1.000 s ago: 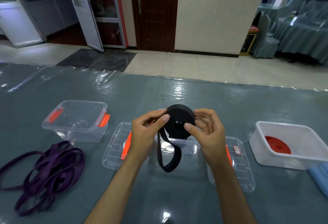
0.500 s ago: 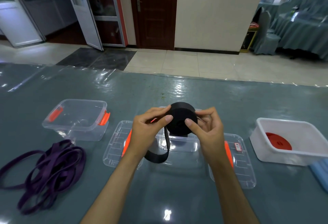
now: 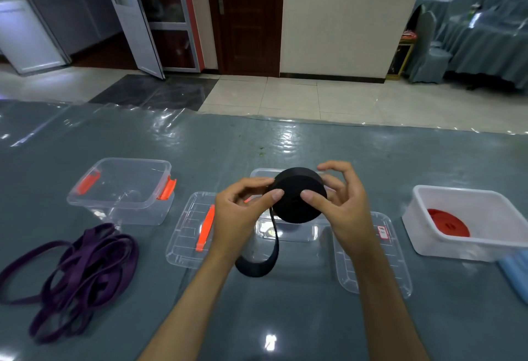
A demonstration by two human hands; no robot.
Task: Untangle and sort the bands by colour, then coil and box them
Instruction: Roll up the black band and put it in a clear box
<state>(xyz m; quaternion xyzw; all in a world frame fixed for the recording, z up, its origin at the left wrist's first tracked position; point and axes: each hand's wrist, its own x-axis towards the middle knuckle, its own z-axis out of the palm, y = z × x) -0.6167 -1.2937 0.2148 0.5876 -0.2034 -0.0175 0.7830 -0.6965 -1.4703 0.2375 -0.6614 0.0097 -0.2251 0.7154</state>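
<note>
Two bare forearms reach up from the near edge over a counter covered in glossy grey-green plastic sheeting that catches glare spots. Nearest on the left lies a loose, tangled heap of flat purple bands, matte and ribbon-like, with loops spilling toward the edge. A free tail of the black band hangs in a soft U-shaped loop below the hands, between two clear ribbed lids lying flat on the counter, the left one with an orange clip. Above that, the left hand pinches the rim of the black coil between thumb and forefinger, while the right hand grips the opposite side, thumb pressed on its flat face and fingers curled behind it. That coil is a tight, thick disc of woven webbing, held in the air over a clear box at centre. To the right stands a white, opaque rectangular tub with a flat red coil resting inside. Farther left sits a transparent box with orange latches, rounded at its corners. Beyond the counter's far edge are pale floor tiles and a dark wooden door.
</note>
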